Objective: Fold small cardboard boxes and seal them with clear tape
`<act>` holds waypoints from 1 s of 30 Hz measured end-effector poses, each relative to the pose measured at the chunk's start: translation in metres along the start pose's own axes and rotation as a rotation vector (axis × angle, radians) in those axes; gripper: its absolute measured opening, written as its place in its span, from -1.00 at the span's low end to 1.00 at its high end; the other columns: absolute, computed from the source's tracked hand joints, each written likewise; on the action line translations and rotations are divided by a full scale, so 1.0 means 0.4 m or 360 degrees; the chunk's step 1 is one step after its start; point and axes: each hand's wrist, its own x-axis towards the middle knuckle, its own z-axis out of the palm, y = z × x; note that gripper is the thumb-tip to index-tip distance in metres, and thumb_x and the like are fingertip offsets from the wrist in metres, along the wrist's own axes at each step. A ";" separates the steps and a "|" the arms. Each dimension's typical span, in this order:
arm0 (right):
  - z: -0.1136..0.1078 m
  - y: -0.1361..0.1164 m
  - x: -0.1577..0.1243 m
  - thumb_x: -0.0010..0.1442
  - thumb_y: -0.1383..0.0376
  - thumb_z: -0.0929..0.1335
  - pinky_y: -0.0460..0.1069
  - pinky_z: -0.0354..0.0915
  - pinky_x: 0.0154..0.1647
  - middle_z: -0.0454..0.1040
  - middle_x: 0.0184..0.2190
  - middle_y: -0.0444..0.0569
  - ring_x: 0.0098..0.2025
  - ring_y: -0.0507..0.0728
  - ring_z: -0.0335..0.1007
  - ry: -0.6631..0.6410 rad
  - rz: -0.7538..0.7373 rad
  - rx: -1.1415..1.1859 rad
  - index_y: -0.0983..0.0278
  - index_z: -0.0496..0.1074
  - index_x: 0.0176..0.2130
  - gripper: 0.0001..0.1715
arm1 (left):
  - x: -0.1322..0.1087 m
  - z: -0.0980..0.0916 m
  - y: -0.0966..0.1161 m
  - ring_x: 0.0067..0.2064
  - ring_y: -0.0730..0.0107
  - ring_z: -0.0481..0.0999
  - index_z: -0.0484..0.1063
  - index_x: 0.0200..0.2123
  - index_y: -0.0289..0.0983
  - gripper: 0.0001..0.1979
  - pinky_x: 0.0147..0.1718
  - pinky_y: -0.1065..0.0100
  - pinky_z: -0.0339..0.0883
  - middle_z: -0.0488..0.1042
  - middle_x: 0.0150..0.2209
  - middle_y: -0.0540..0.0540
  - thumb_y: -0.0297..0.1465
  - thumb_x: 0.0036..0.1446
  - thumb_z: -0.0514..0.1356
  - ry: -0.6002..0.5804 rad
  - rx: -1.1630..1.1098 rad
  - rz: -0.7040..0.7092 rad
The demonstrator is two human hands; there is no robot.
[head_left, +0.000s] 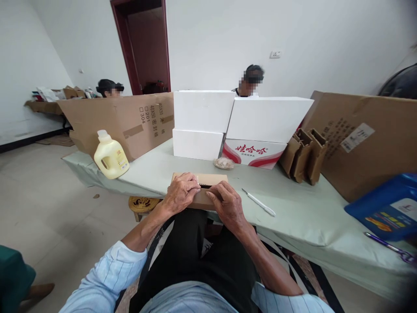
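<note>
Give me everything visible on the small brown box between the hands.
The small brown box is plain and oblong, apparently cardboard, with its long side running left to right. It sits at the near edge of the cloth-covered table, in front of the wearer's lap. A short dark strip shows between the hands; whether it is a gap or something black can't be told. The left hand and right hand hold it beside that strip, covering part of it.

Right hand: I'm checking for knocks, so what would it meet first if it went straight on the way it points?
The small cardboard box: the right hand appears to be touching it. Beyond, the left hand probably comes next, though depth is unclear from this single view.
</note>
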 end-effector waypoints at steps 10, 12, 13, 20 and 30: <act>0.004 -0.002 0.001 0.44 0.29 0.36 0.05 0.29 -0.22 0.48 -0.30 -0.05 -0.25 0.17 0.42 0.0014 0.0042 0.0000 0.16 0.43 -0.25 -0.86 | -0.014 0.020 0.007 -0.12 0.20 0.50 0.56 -0.35 -0.21 -0.69 -0.05 0.13 0.36 0.57 -0.23 -0.15 -0.48 0.43 0.11 0.0167 0.0424 0.0229; 0.004 -0.004 0.001 0.44 0.28 0.36 0.05 0.30 -0.21 0.47 -0.30 -0.05 -0.25 0.17 0.42 0.0011 0.0058 0.0002 0.16 0.43 -0.25 -0.86 | -0.018 0.022 0.009 -0.13 0.19 0.48 0.53 -0.36 -0.20 -0.69 -0.05 0.12 0.33 0.56 -0.24 -0.15 -0.49 0.44 0.09 0.0194 0.0503 0.0304; 0.004 -0.006 0.001 0.44 0.28 0.36 0.06 0.30 -0.21 0.48 -0.30 -0.04 -0.25 0.17 0.41 0.0009 0.0064 0.0004 0.16 0.43 -0.25 -0.85 | -0.020 0.023 0.009 -0.13 0.18 0.48 0.51 -0.36 -0.20 -0.69 -0.05 0.12 0.32 0.56 -0.25 -0.15 -0.49 0.45 0.09 0.0211 0.0523 0.0327; 0.001 -0.011 0.000 0.44 0.29 0.36 0.05 0.30 -0.21 0.47 -0.30 -0.05 -0.24 0.17 0.42 0.0012 0.0054 0.0005 0.16 0.43 -0.25 -0.86 | -0.035 0.020 0.011 -0.15 0.17 0.44 0.45 -0.35 -0.21 -0.72 -0.09 0.15 0.34 0.52 -0.25 -0.15 -0.50 0.44 0.08 0.0198 0.0355 0.0248; 0.007 -0.013 -0.002 0.43 0.31 0.36 0.05 0.29 -0.21 0.48 -0.30 -0.06 -0.24 0.16 0.42 0.0006 0.0059 0.0015 0.16 0.42 -0.25 -0.86 | -0.032 0.012 -0.008 -0.16 0.22 0.48 0.53 -0.35 -0.22 -0.75 -0.05 0.14 0.38 0.54 -0.31 -0.10 -0.44 0.42 0.18 0.0175 0.0097 0.0085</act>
